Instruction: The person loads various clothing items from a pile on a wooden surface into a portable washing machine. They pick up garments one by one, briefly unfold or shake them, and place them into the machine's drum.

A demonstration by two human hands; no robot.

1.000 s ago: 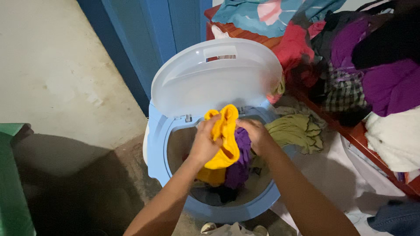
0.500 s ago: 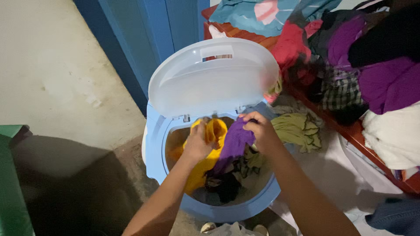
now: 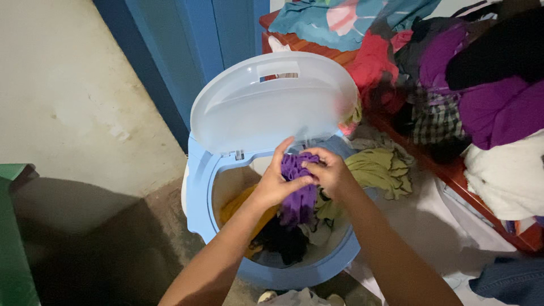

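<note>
A round blue washing tub (image 3: 195, 192) stands on a rough grey concrete floor (image 3: 62, 96), its pale see-through lid (image 3: 272, 105) tipped up toward a blue door (image 3: 192, 45). To the right, a low red-brown wooden bench (image 3: 447, 173) carries a heap of clothes (image 3: 470, 85) in purple, red, black, checked and white. An olive-green garment (image 3: 377, 170) lies just beside the tub's rim.

Above the open tub, the left hand (image 3: 277, 181) and the right hand (image 3: 328, 173) both close on a purple cloth (image 3: 297, 192), bunched between them; its lower end hangs down into the tub. Under it lie a yellow garment (image 3: 241, 204) against the tub's left inner wall and a black garment (image 3: 280, 241) lower down.

A green object (image 3: 14, 238) is cut off at the left edge and cannot be identified. Blue denim (image 3: 510, 280) shows only partly at the lower right corner. The tub's bottom is hidden by laundry, and the near floor lies in deep shadow.
</note>
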